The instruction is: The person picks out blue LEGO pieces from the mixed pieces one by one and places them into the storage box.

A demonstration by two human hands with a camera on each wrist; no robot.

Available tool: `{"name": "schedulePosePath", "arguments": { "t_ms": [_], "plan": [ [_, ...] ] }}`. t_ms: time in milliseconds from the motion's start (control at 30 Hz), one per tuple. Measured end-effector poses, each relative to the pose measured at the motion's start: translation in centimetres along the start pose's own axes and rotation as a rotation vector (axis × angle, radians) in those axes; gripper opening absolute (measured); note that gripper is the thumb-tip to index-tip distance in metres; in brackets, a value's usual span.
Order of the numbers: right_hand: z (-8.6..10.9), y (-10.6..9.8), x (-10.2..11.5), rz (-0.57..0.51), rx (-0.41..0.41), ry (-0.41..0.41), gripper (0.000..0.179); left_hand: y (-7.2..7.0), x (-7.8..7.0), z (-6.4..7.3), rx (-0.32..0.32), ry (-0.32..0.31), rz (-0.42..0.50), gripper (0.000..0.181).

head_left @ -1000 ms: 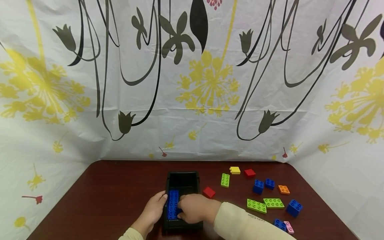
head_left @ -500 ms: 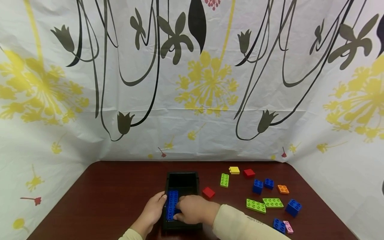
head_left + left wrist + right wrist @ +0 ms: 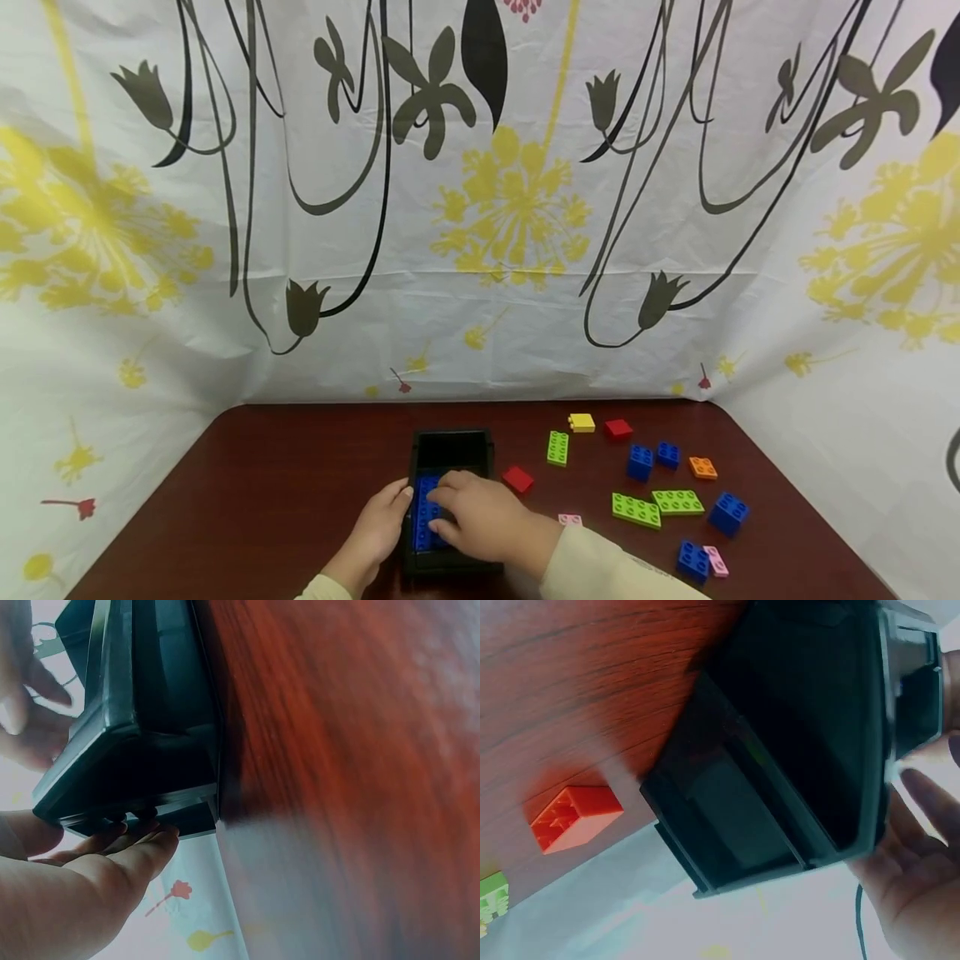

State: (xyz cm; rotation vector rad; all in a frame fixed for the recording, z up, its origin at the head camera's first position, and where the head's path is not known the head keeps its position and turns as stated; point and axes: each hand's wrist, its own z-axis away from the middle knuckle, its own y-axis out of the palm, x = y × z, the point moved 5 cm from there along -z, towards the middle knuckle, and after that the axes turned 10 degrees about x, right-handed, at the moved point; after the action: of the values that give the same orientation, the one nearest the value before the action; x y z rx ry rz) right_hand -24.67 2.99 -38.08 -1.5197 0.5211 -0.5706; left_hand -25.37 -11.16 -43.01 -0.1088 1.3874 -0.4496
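Note:
A black plastic bin (image 3: 453, 566) stands on the table, long blue studded toy bricks (image 3: 424, 533) lying along its left side. My left hand (image 3: 381, 523) grips the bin's left wall, thumb at the rim. In the left wrist view the fingers (image 3: 142, 859) of this hand lie against the outside of the bin (image 3: 150, 765). My right hand (image 3: 487, 518) is over the bin, its thumb and index finger apart above the blue bricks. Seen from the right wrist, this hand (image 3: 911, 877) is beside the rim with nothing visible between its fingers.
Right of the bin lies a red brick (image 3: 517, 479). Farther right are several loose bricks, among them a lime-green one (image 3: 636, 510), a blue one (image 3: 728, 514) and an orange one (image 3: 702, 467). A pink brick (image 3: 570, 520) shows beside the right sleeve. A patterned cloth (image 3: 480, 350) hangs behind the table.
My right hand's fingers have spread and shifted up from deeper among the blue bricks. The pink brick beside the sleeve has come into view. My left hand keeps its hold on the bin.

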Motion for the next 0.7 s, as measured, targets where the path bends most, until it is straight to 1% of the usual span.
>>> {"name": "schedulePosePath", "arguments": {
  "t_ms": [167,300,467,700],
  "plan": [
    [1.6,-0.8,-0.1,-0.020,-0.136,-0.006,0.035,0.0,-0.1,0.0,-0.015,0.001,-0.001,0.051],
    [2.9,-1.2,-0.2,-0.032,-0.217,-0.025,0.034,0.0,-0.1,0.0,-0.013,-0.016,0.003,0.053],
    [4.3,-1.4,-0.5,-0.047,-0.261,-0.014,0.036,0.1,-0.1,0.0,-0.003,-0.021,0.006,0.054],
    [6.0,-1.3,-1.5,-0.026,-0.332,0.018,0.035,0.1,0.0,-0.1,0.000,-0.031,-0.001,0.054]
  ]
}}
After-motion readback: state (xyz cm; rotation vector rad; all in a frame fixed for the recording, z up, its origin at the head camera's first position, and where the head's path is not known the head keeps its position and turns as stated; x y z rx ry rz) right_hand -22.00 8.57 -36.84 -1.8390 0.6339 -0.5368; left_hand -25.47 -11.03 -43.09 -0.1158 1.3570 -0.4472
